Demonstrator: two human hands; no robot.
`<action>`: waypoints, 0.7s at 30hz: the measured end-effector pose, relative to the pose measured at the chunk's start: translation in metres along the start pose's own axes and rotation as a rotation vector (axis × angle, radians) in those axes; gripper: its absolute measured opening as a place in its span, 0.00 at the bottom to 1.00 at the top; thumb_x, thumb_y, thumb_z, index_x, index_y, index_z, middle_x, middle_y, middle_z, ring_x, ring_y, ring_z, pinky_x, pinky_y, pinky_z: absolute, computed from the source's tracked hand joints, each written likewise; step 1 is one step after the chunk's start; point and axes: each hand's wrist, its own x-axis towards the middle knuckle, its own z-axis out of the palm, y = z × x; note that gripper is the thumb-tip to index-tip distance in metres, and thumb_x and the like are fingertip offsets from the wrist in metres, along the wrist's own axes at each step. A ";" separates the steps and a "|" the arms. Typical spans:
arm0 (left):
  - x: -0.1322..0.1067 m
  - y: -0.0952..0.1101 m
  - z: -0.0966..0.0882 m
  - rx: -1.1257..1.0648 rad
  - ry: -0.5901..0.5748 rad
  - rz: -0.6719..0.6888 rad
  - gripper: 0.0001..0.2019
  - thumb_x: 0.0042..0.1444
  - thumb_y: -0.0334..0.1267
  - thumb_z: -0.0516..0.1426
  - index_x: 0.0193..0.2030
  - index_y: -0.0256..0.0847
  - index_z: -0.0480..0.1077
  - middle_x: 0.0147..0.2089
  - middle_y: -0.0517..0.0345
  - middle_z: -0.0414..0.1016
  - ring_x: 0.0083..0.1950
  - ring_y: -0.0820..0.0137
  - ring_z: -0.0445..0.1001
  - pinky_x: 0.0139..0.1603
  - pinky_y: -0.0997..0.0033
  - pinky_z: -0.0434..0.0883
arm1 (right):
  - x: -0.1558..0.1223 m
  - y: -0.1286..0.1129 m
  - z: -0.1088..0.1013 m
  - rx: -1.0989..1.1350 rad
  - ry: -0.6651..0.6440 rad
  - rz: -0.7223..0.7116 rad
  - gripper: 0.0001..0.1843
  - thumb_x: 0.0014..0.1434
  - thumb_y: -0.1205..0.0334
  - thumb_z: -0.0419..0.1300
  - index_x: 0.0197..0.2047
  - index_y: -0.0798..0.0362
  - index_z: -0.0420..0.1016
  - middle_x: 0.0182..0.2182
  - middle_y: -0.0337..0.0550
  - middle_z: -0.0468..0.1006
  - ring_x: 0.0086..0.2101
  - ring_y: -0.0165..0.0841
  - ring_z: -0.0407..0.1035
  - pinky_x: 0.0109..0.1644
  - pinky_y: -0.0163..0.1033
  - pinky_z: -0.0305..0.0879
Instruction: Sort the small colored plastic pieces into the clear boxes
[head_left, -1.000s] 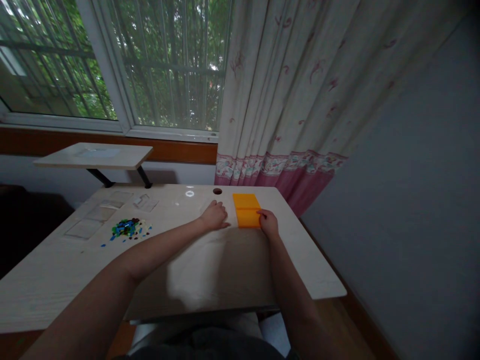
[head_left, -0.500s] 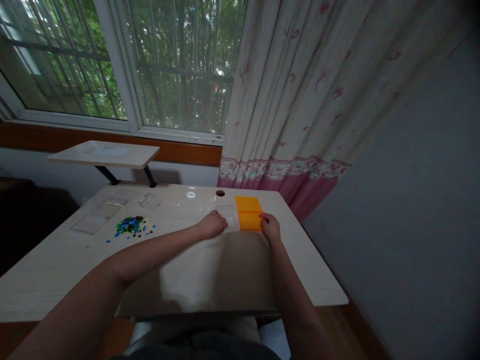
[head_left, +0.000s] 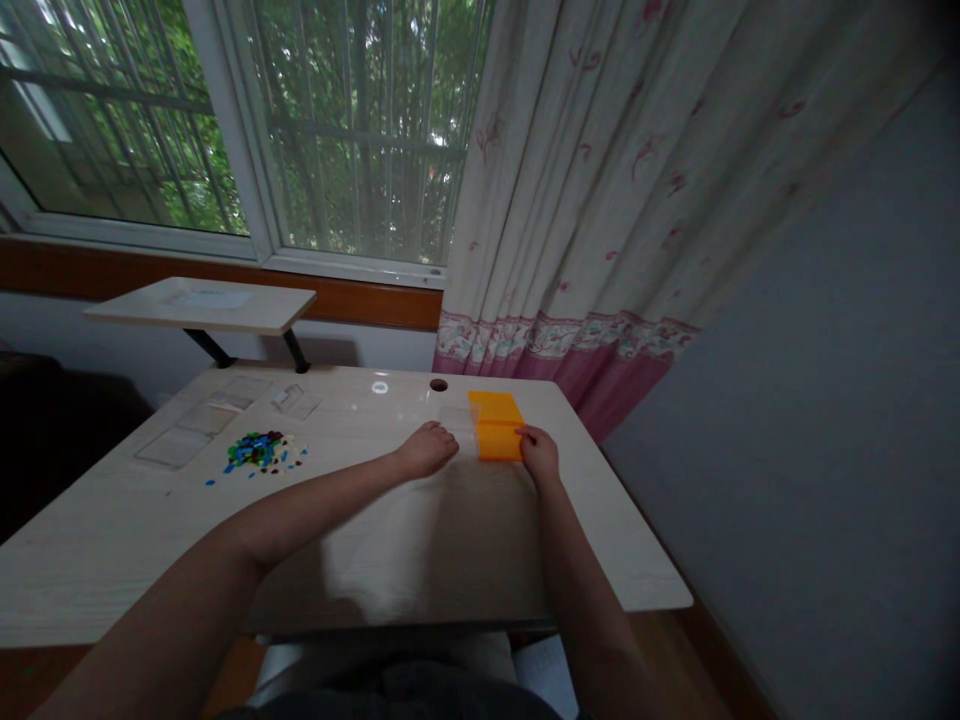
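Note:
My right hand is closed on the right edge of an orange two-panel case, pinched between thumb and fingers. The case lies spread on the desk, with a crease across its middle. Just left of it rests my left hand, its fingers curled together and pointing toward the case. What those fingers hold, if anything, is hard to make out. A faint see-through plastic piece shows between that hand and the case, its outline blurred.
A pile of small blue, green, brown and cream pieces lies on the desk at left. Beyond it are clear plastic cases and a smaller clear case. A raised shelf stands at back left; a cable hole is at the rear.
The view has shifted slightly. My left hand has edged a little closer to the orange case; my right hand keeps its grip on the case's edge.

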 end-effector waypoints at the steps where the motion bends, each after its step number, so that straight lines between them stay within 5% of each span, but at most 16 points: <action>1: 0.000 0.001 0.001 -0.006 0.001 -0.001 0.07 0.60 0.34 0.55 0.40 0.38 0.74 0.40 0.49 0.78 0.46 0.62 0.75 0.56 0.57 0.64 | 0.000 0.000 0.000 0.000 -0.002 0.003 0.19 0.52 0.68 0.51 0.39 0.52 0.82 0.46 0.46 0.81 0.48 0.37 0.73 0.59 0.44 0.66; 8: 0.000 0.006 0.000 -0.080 0.012 -0.003 0.07 0.60 0.35 0.56 0.40 0.37 0.75 0.41 0.47 0.79 0.47 0.60 0.75 0.56 0.57 0.66 | 0.001 0.002 0.000 0.002 -0.010 0.036 0.19 0.52 0.66 0.51 0.39 0.51 0.82 0.46 0.44 0.81 0.48 0.37 0.74 0.58 0.44 0.67; 12: -0.007 -0.002 -0.011 -0.155 0.048 -0.014 0.13 0.62 0.40 0.56 0.51 0.40 0.73 0.45 0.51 0.79 0.49 0.64 0.75 0.56 0.63 0.67 | 0.000 0.001 -0.001 0.007 -0.010 0.035 0.19 0.52 0.66 0.51 0.40 0.52 0.82 0.46 0.45 0.81 0.48 0.38 0.73 0.59 0.45 0.66; 16: -0.029 -0.033 -0.032 -0.177 0.132 -0.124 0.15 0.66 0.40 0.50 0.54 0.41 0.71 0.51 0.51 0.77 0.52 0.67 0.74 0.57 0.67 0.67 | 0.000 -0.001 -0.002 0.013 -0.012 0.034 0.19 0.52 0.65 0.51 0.40 0.53 0.82 0.47 0.47 0.81 0.48 0.39 0.73 0.59 0.45 0.66; 21: -0.092 -0.099 -0.061 -0.108 0.182 -0.362 0.17 0.66 0.40 0.48 0.52 0.38 0.73 0.50 0.47 0.77 0.52 0.62 0.73 0.57 0.62 0.67 | -0.001 -0.003 -0.003 0.028 -0.011 0.035 0.19 0.52 0.65 0.51 0.39 0.52 0.82 0.46 0.46 0.81 0.48 0.38 0.73 0.59 0.45 0.65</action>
